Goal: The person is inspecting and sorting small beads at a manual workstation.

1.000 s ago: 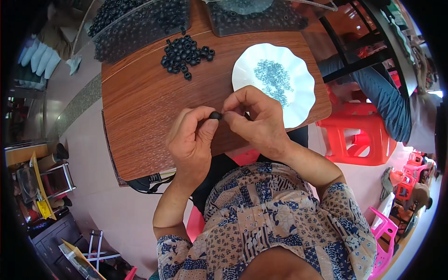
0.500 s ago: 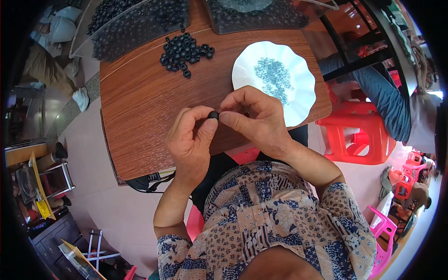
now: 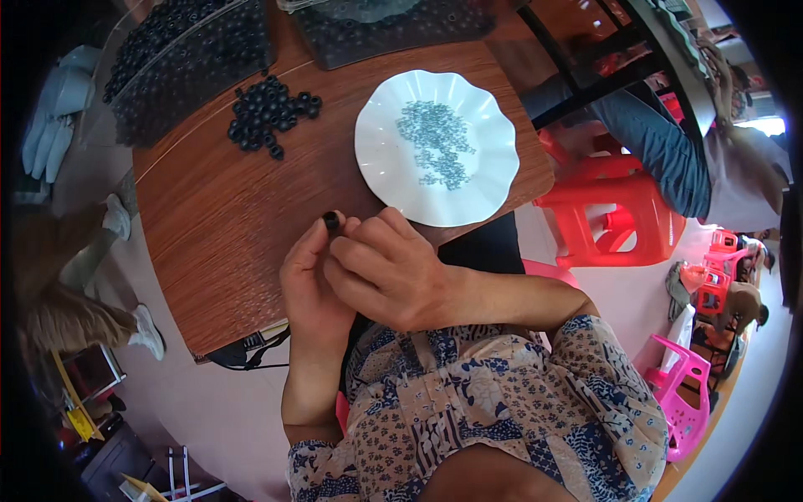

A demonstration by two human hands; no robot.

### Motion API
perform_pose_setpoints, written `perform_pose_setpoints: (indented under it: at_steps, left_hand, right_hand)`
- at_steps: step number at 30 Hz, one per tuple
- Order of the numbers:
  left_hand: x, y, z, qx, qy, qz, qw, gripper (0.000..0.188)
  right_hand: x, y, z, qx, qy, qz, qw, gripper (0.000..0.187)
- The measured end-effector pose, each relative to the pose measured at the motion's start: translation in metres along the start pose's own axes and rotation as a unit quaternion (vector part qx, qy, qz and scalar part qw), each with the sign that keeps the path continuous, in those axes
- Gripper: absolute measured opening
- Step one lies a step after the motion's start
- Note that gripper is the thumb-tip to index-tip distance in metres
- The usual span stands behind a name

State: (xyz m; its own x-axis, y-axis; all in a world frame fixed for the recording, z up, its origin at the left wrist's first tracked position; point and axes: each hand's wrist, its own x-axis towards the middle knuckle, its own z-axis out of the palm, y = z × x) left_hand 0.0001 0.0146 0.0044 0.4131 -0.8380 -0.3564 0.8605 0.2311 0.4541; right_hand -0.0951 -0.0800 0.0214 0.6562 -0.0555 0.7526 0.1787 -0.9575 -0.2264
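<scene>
My left hand [image 3: 311,293] pinches a small round black plastic part [image 3: 331,220] with a hollow end, just above the near edge of the wooden table [image 3: 209,217]. Across the left palm lies my right hand [image 3: 389,272], its fingers curled; whatever is in them is hidden. Beyond the hands stands a white wavy-rimmed plate [image 3: 375,171] with many tiny clear, greyish pieces [image 3: 435,138] spread over it. A loose pile of black parts [image 3: 266,115] of the same look sits on the table to the left of the plate.
Two clear bins of black parts, a left bin [image 3: 196,75] and a right bin [image 3: 401,33], stand along the far edge. Red stools [image 3: 619,213] and a seated person's leg [image 3: 657,146] are at the right. Another person's shoe [image 3: 148,332] shows on the left floor.
My right hand has turned and closed over the left palm. Both hands have moved nearer to me, and the black part stays in the left fingers. A person on the left has stepped closer.
</scene>
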Motion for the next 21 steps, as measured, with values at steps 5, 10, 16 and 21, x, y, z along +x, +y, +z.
perform_pose_setpoints:
  at_steps: [5, 10, 16, 21]
  left_hand:
    - [0.004, -0.002, 0.004, -0.014, 0.037, -0.009, 0.999, 0.022]
    - [0.008, 0.000, -0.004, -0.065, -0.036, -0.048, 0.996, 0.020]
    - [0.011, -0.002, -0.003, -0.051, -0.027, -0.049, 0.997, 0.019]
    - [0.010, -0.002, -0.003, -0.049, -0.027, -0.051, 0.997, 0.019]
  right_hand:
    - [0.000, 0.001, -0.016, 0.028, -0.015, 0.010, 0.999, 0.031]
    - [-0.019, 0.040, -0.054, -0.057, -0.021, 0.121, 0.991, 0.028]
    - [-0.028, 0.066, -0.066, -0.090, -0.122, 0.213, 0.965, 0.025]
    - [-0.019, 0.073, -0.057, -0.113, -0.179, 0.170, 0.962, 0.021]
